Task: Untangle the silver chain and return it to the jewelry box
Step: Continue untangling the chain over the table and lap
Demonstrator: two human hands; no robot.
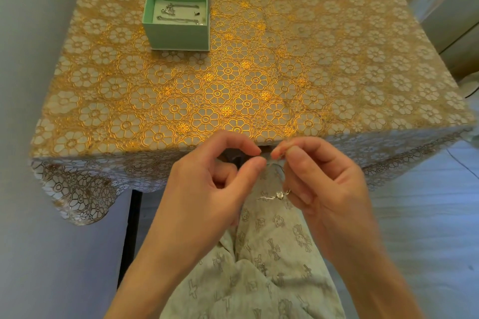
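A thin silver chain (pixel 275 195) with a small pendant hangs between my hands, just in front of the table's near edge and above my lap. My left hand (pixel 207 189) pinches one stretch of it between thumb and forefinger. My right hand (pixel 321 184) pinches it a finger's width to the right, and the pendant end dangles by that palm. The mint green jewelry box (pixel 178 33) stands open at the far left of the table, its lid upright behind it, with other silver chains lying on its white pad.
A gold floral tablecloth (pixel 259 80) covers the table and drapes over its near edge. A pale wall runs along the left. White bedding (pixel 427 215) lies to the right, and patterned trousers (pixel 259 267) cover my lap below the hands.
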